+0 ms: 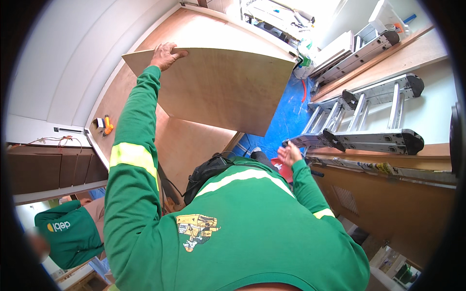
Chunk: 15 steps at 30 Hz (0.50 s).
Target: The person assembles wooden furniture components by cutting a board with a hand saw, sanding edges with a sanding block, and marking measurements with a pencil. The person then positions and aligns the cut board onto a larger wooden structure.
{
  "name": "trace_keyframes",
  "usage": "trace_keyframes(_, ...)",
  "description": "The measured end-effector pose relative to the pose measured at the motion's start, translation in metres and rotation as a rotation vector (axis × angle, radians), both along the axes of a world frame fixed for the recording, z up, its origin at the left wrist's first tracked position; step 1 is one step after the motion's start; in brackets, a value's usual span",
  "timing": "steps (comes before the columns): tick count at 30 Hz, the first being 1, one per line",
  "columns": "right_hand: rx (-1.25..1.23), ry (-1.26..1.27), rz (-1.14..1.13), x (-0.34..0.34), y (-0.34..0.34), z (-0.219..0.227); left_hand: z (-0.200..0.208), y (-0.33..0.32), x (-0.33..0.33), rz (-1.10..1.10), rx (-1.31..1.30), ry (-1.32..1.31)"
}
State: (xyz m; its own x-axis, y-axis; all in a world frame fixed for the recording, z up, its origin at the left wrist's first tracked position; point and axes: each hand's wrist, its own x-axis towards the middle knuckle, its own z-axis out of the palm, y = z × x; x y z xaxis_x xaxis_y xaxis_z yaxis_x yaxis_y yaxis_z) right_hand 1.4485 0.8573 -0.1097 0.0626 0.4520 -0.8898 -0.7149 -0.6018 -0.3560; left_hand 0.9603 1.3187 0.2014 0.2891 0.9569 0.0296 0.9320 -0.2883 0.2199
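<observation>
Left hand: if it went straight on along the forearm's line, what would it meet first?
The left hand already grips the wooden panel by its edge; beyond that, probably the pale plywood surface behind, though the depth between is unclear.

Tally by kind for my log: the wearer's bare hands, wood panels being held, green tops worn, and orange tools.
Bare hands: 2 (left hand, right hand)
Held wood panel: 1
Green tops: 2 (wearer's top, co-worker's top)
Orange tool: 1
Total: 6
</observation>
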Motion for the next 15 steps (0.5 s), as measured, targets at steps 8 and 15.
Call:
trace_keyframes(8,-0.429,-0.258,0.004,0.019,-0.135,-0.057,-0.019,0.048,0.009,-0.072,0.031,0.078)
trace_keyframes(15,-0.284,-0.645,0.353,-0.002,-0.139,-0.041,-0.027,0.074,0.029,-0.130,0.005,0.105)
